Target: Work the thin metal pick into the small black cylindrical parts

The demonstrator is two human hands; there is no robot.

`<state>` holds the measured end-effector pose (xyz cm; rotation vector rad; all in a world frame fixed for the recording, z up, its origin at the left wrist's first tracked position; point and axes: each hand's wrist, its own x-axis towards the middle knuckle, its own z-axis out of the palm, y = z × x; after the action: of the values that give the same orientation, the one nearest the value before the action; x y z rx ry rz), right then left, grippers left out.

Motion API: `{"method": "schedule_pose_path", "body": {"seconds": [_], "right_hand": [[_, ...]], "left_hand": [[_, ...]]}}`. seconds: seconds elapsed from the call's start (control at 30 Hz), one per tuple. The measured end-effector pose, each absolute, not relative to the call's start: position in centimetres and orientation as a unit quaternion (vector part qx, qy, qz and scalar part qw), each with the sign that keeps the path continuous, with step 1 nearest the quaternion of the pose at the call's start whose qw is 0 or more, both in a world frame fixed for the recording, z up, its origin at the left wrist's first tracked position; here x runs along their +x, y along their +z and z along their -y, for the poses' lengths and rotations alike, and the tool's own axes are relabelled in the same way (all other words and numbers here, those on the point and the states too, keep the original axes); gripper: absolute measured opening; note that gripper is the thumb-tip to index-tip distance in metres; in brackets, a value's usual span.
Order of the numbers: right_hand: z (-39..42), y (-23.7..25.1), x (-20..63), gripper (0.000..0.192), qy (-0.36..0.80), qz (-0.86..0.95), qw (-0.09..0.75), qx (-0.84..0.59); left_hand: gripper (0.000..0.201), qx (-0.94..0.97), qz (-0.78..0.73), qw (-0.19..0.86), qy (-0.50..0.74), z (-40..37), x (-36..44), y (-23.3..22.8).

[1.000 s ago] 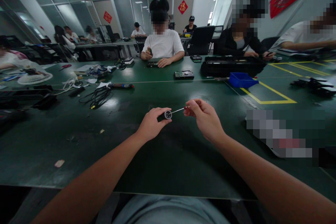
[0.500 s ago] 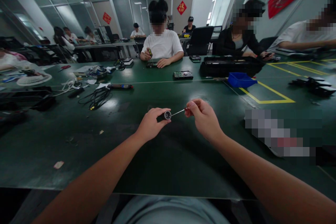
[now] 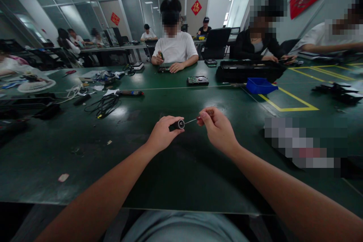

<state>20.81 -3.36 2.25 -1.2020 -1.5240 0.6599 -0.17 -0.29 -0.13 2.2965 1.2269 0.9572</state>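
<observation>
My left hand (image 3: 163,134) grips a small dark cylindrical part (image 3: 179,124) with a round metal end facing right. My right hand (image 3: 218,128) pinches a thin screwdriver (image 3: 198,118) with a reddish handle; its metal tip meets the end of the part. Both hands hover above the green table (image 3: 141,159), close together at its middle.
A black cable bundle (image 3: 104,104) and a dark tool (image 3: 129,93) lie at the left. A circuit board (image 3: 197,80), a long black case (image 3: 249,71) and a blue bin (image 3: 261,86) sit farther back. Other people work across the table; one in a white shirt (image 3: 176,48) faces me.
My right hand has shifted slightly left and the screwdriver handle shows more above my fingers. The left hand keeps the part almost still.
</observation>
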Motion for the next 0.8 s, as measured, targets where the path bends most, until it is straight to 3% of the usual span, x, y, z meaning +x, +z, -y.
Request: {"method": "schedule_pose_path", "body": {"seconds": [0.27,0.8], "right_hand": [[3.41,2.42,20.98,0.021,0.293,0.648,0.495,-0.499],[3.23,2.28,20.70,0.022,0.331,0.606,0.529,-0.494]], "left_hand": [[0.041,0.805,-0.447,0.179,0.346,0.20,-0.15,-0.15],[0.040,0.803,-0.445,0.180,0.354,0.23,-0.28,-0.11]]}}
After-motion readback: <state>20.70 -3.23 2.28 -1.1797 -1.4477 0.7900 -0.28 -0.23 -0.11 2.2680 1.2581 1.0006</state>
